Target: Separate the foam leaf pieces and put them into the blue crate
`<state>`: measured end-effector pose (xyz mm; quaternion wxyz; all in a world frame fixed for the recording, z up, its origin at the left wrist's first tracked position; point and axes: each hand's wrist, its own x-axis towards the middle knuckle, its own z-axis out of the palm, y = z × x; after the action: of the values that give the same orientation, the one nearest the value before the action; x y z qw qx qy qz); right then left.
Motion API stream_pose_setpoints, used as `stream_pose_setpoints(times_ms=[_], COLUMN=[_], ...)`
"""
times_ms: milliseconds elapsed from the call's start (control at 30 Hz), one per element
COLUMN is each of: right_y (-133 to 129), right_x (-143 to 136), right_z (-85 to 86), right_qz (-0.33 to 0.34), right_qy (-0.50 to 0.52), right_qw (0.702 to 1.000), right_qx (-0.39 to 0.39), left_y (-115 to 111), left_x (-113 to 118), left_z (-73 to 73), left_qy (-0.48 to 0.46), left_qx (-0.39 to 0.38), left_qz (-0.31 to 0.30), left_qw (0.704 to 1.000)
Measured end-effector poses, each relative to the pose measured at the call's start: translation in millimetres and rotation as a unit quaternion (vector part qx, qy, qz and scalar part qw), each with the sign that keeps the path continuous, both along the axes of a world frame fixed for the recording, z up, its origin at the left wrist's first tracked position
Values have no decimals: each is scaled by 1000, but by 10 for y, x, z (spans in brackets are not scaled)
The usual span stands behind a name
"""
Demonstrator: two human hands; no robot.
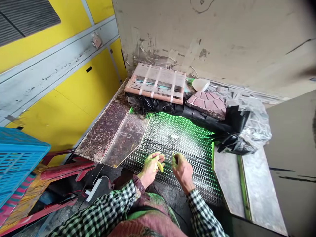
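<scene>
Above the near part of a metal mesh belt (pixel 197 171) are both my hands. My left hand (pixel 150 168) is turned partly palm up, its fingers curled round a small yellow piece (pixel 160 166). To its right, my right hand (pixel 182 168) is closed in a pinch, with a thin yellowish sliver (pixel 173 154) at its fingertips, too small to identify. A gap separates the two hands. Farther up the belt lies a small white piece (pixel 174 136), touched by neither hand. Green light falls on the mesh.
Behind the belt, a wrapped wooden frame (pixel 158 82) and a pinkish patterned slab (pixel 207 102) rest on black plastic (pixel 195 117). Metal side plates (pixel 128 138) flank the mesh. A blue crate (pixel 19 158) stands at the left, above a red frame (pixel 66 169).
</scene>
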<state>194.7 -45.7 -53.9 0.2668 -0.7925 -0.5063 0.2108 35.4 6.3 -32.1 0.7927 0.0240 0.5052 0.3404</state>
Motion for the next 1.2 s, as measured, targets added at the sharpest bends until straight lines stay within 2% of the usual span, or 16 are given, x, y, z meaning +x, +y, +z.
stream_pose_setpoints(times_ms=[67, 133, 233, 333, 433, 533, 633, 700, 767, 867, 933, 1067, 1133, 1200], right_y=[-1, -17, -64, -118, -147, -132, -94, -76, -74, -104, -137, -199, -217, -225], right_x=[66, 44, -133, -353, -468, -435, -346, -309, -294, -259, -184, 84, 213, 282], right_z=[-25, -4, 111, 223, 233, 177, 138, 128, 112, 55, -1, -97, -106, -68], right_qz=[34, 43, 50, 50, -5, -84, -125, -120, -112, -124, -132, -104, -86, -79], right_qy=[-70, -65, 56, 219, 327, 413, 471, 492, 501, 478, 419, 178, 67, 3], right_qw=[997, 997, 996, 971, 943, 904, 870, 859, 855, 866, 895, 975, 991, 995], right_qx=[-2, -8, -50, -85, -71, -75, -80, -77, -74, -71, -76, -81, -74, -63], left_y=[0, 0, 1, 10, 26, 40, 34, 17, 1, 7, 42, 159, 210, 234], left_x=[-4, -1, 11, 35, 54, 42, 12, 6, 18, 46, 55, 46, 22, -16], left_z=[-6, -8, 7, 41, 69, 73, 61, 41, 1, -107, -186, -273, -273, -249], left_qy=[-3, -9, -2, 9, 7, 46, 99, 100, 95, 128, 173, 259, 298, 307], left_qx=[3, 8, 19, 42, 66, 96, 138, 162, 188, 234, 264, 294, 295, 291], left_qz=[3, 8, 17, 16, -9, -30, -118, -207, -256, -259, -271, -324, -323, -302], left_qw=[1000, 1000, 1000, 999, 998, 994, 978, 960, 944, 928, 909, 861, 849, 854])
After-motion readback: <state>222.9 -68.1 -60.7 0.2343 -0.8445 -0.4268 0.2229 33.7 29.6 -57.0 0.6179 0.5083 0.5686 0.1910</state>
